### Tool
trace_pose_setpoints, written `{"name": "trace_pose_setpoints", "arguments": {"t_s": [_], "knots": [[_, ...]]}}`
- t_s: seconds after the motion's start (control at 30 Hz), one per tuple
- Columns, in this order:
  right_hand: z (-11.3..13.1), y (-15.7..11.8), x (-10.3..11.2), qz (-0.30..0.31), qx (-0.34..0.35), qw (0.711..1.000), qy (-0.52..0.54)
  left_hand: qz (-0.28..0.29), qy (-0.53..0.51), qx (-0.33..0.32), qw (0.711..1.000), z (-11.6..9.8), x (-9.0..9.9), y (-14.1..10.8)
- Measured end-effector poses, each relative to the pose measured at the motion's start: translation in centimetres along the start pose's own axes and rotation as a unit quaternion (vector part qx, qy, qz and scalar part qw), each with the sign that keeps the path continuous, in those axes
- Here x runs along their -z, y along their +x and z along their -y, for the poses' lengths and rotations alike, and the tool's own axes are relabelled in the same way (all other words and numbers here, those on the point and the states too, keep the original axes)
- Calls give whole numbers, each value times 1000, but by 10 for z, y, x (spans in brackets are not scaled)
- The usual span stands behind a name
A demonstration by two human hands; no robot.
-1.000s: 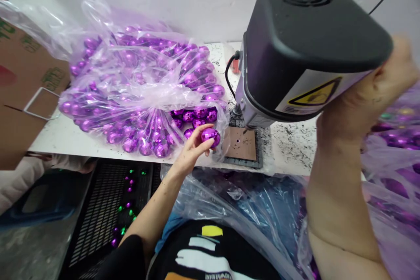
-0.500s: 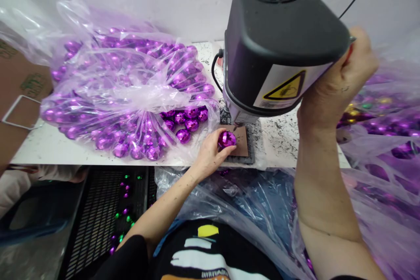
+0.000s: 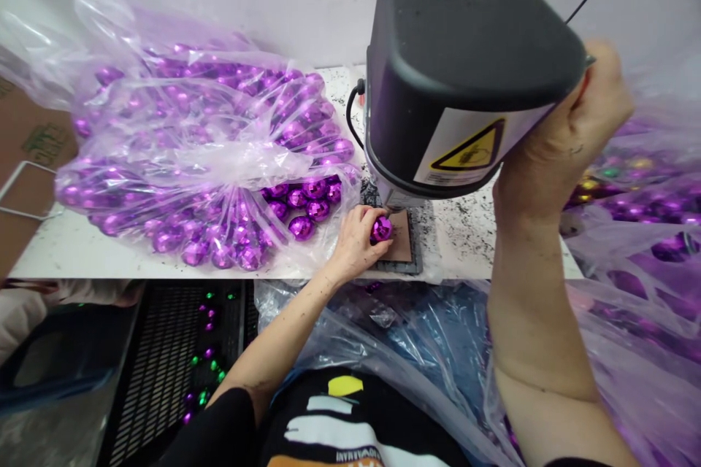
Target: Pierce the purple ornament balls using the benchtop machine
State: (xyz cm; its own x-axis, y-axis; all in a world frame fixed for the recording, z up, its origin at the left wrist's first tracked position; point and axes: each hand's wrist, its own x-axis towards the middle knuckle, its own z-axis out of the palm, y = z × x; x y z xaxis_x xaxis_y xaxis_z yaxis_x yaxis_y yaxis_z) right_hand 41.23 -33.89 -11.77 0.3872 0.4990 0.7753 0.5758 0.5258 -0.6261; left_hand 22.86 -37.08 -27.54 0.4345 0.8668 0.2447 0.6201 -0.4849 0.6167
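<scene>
My left hand (image 3: pixel 355 242) holds a shiny purple faceted ball (image 3: pixel 382 228) between thumb and fingers, over the left part of a brown square pad (image 3: pixel 401 237) near the table's front edge. Above and behind it stands a large black machine (image 3: pixel 465 58) with a vent on top and a yellow warning label. At the machine's right side is my right hand (image 3: pixel 591 109), fingers bent round something hidden by the housing. More purple balls (image 3: pixel 301 228) lie at the open mouth of a clear plastic bag (image 3: pixel 219 153) full of them.
Black specks cover the white table (image 3: pixel 465 241). A cardboard box (image 3: pixel 33 146) stands at the left. Below is a black mesh crate (image 3: pixel 164 357) with small green and purple balls. Bagged purple balls (image 3: pixel 657 211) fill the right side. Plastic film (image 3: pixel 416 328) hangs at the front.
The ball has turned in my left hand, whose fingers now cover more of it. My right hand stays at the machine. The whole view has shifted slightly.
</scene>
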Motion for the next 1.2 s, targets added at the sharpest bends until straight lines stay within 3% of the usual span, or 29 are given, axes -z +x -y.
{"name": "trace_pose_setpoints", "arguments": {"t_s": [0.13, 0.4, 0.5, 0.63, 0.73, 1.2], "knots": [[-1, 0, 0, -5, -1, 1000, -9, 9, 9, 26, 1000, 3, -5, 2], [0, -3, 5, -10, 40, 998, -42, 1, 18, 13, 1000, 5, -15, -3], [6, -18, 14, -31, 68, 995, -66, -2, 12, 7, 1000, 5, -14, -2], [2, -49, 26, -74, 158, 983, -59, -2, 6, 5, 1000, 5, -14, -3], [-5, -71, 32, -69, 199, 977, -41, -8, 1, 6, 1000, 5, -15, -4], [-6, -106, 31, -57, 115, 989, -71, -4, -1, 15, 1000, 5, -16, -4]]}}
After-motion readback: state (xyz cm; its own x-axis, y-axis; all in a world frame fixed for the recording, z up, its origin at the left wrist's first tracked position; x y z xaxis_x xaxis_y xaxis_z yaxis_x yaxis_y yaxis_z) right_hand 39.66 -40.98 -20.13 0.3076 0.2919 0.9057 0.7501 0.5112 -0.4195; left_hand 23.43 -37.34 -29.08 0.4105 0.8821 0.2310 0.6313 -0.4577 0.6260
